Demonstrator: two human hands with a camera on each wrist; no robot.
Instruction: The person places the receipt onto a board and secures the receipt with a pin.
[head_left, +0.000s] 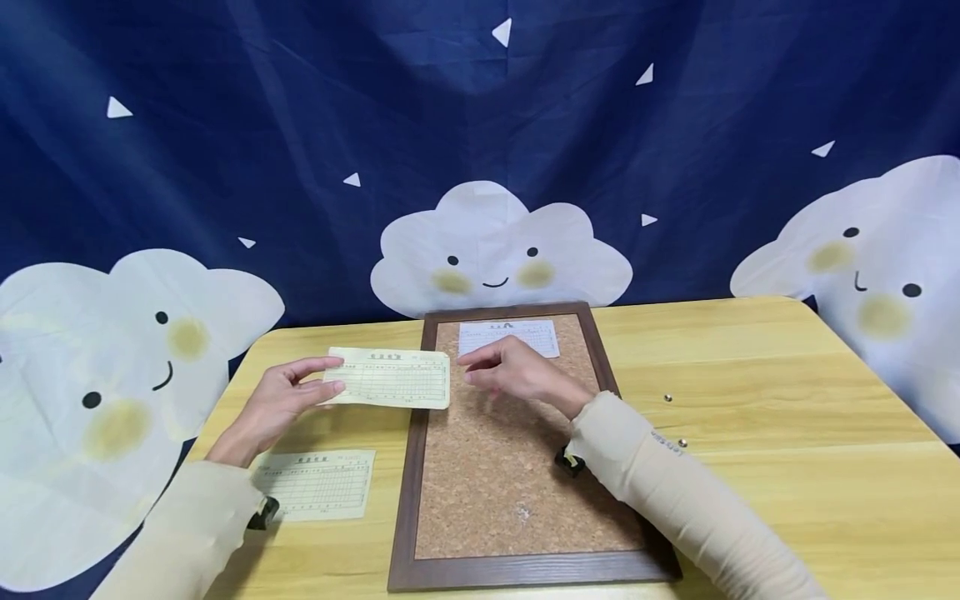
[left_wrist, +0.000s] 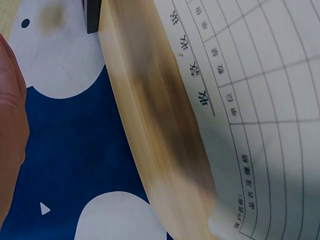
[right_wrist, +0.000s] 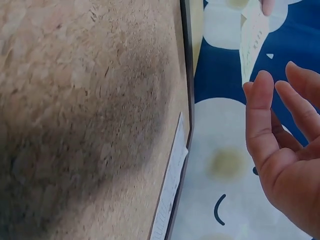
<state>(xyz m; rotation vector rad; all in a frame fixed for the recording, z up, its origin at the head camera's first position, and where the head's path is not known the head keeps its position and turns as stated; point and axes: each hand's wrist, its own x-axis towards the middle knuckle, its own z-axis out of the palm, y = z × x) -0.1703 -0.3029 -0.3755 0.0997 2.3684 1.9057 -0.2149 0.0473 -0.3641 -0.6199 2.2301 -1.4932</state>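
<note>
My left hand (head_left: pixel 281 400) pinches the left end of a pale yellow receipt slip (head_left: pixel 390 379) with a printed grid, holding it raised at the left side of a framed cork board (head_left: pixel 487 492). Close to the slip's right edge is my right hand (head_left: pixel 517 371), its fingers loosely bent with nothing visible between them. In the right wrist view, these fingers (right_wrist: pixel 260 110) appear near the slip's end (right_wrist: pixel 254 40); contact cannot be told. A white printed slip (head_left: pixel 543 337) lies at the top of the board, partly covered by my right hand.
A second yellow slip (head_left: pixel 322 487) lies on the wooden table (head_left: pixel 810 467) left of the board, partly under my left forearm. Two small shiny metal pieces (head_left: pixel 682 443) sit right of the board. A blue cloud-patterned curtain (head_left: pixel 480 100) hangs behind the table.
</note>
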